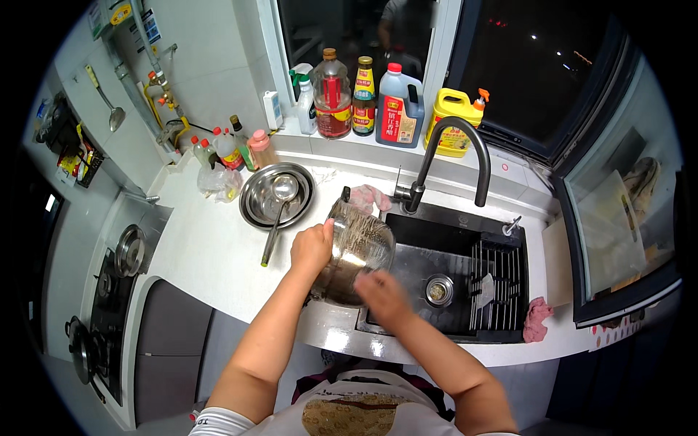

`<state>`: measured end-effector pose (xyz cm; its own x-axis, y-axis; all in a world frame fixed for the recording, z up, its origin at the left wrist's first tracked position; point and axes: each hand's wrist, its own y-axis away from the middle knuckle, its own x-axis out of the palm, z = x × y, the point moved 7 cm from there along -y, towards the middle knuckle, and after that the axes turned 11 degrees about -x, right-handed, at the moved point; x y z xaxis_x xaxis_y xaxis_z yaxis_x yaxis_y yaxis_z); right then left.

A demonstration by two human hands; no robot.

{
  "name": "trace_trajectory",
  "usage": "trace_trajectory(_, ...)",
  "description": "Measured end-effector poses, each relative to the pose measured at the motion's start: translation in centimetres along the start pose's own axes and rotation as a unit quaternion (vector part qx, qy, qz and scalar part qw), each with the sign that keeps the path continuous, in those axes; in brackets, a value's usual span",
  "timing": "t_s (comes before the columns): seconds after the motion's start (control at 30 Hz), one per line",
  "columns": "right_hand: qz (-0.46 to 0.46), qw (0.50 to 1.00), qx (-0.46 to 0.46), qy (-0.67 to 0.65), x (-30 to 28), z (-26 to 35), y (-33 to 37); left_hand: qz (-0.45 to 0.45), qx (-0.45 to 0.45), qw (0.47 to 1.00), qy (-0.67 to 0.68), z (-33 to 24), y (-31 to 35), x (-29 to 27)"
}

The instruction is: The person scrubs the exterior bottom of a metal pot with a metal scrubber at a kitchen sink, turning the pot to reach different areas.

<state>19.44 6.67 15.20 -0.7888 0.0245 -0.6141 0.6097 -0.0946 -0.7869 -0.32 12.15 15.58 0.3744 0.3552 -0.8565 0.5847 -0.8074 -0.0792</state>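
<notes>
A shiny steel pot (356,247) is tipped on its side at the left edge of the sink, streaked with wet marks. My left hand (313,247) grips its left side, thumb up along the metal. Close against the pot's lower right part is my right hand (384,298), smeared by motion, so its fingers and anything in them cannot be made out. The black sink (425,254) lies to the right, with a drain strainer (438,291) in its floor. Behind the pot, a pinkish cloth (367,198) rests on the counter.
A steel bowl (251,211) with a ladle (273,232) stands to the left. The black faucet (480,156) arches over the sink, which holds a drying rack (502,283). Bottles and a yellow jug (452,120) line the sill. An open window sash (618,240) juts in at right.
</notes>
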Motion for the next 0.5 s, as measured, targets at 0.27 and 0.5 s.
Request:
trace_trajectory(0.27,0.031,0.999,-0.028,0.008,1.3,0.3,-2.9,0.127,0.011,0.964,0.234,1.8,0.2,0.3)
trace_trajectory(0.5,0.049,0.994,-0.087,0.037,2.7,0.9,-3.7,0.187,0.010,0.958,0.216,4.8,5.1,1.7)
